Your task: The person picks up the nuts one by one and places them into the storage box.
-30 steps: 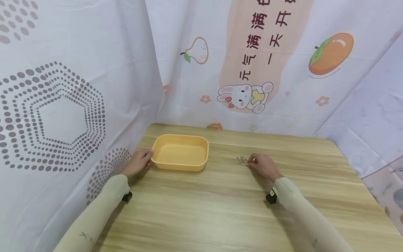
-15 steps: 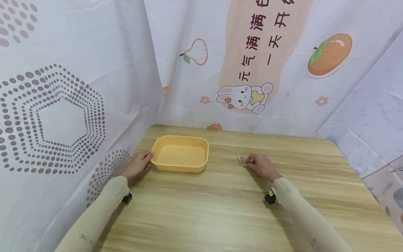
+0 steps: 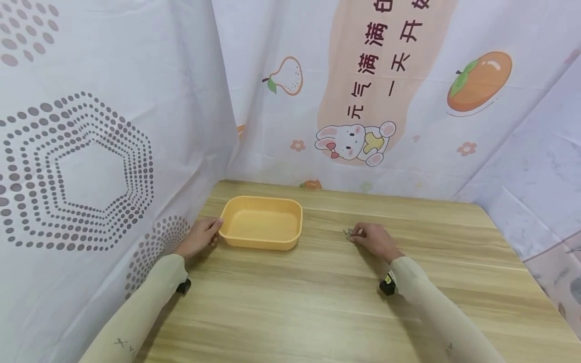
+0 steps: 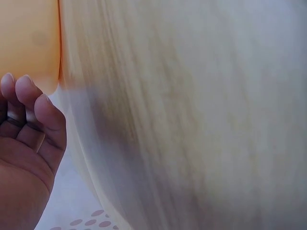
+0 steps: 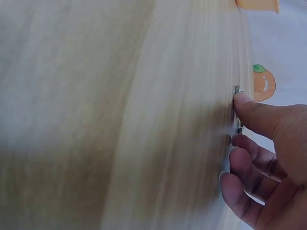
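Left grip (image 3: 199, 237) clamped on yellow tray (image 3: 262, 225); right grip (image 3: 374, 239) at metal bits (image 5: 237, 89), closure unclear

Fingers (image 5: 241, 165) near small metal pieces (image 5: 237, 89)

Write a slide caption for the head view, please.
The left hand holds a yellow tray by its edge while the right hand touches small grey pieces on a wood-grain table.

The wood-grain worktop (image 3: 290, 297) bears 1 yellow tray (image 3: 259, 244) near its far edge and, right of it, some tiny grey pieces (image 3: 347, 233).
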The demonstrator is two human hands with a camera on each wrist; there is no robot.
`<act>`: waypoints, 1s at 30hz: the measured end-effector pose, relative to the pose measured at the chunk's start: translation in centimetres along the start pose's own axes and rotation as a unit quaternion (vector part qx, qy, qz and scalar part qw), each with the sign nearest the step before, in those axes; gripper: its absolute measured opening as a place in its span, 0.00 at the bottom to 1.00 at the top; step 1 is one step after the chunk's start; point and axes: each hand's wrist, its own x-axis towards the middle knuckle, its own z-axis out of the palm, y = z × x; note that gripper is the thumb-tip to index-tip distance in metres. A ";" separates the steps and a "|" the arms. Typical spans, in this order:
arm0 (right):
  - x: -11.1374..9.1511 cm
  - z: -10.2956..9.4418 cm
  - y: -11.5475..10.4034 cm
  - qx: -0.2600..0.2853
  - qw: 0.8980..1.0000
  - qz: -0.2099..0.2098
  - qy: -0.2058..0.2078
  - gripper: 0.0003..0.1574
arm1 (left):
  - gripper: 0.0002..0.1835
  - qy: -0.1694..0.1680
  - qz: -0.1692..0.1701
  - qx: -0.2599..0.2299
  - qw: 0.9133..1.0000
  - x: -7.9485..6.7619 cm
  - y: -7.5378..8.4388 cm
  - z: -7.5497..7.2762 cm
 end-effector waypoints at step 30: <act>-0.2 -0.2 -0.3 -0.015 1.000 -0.011 0.010 0.07 | 0.25 0.003 -0.012 0.020 1.000 -0.1 0.3 0.1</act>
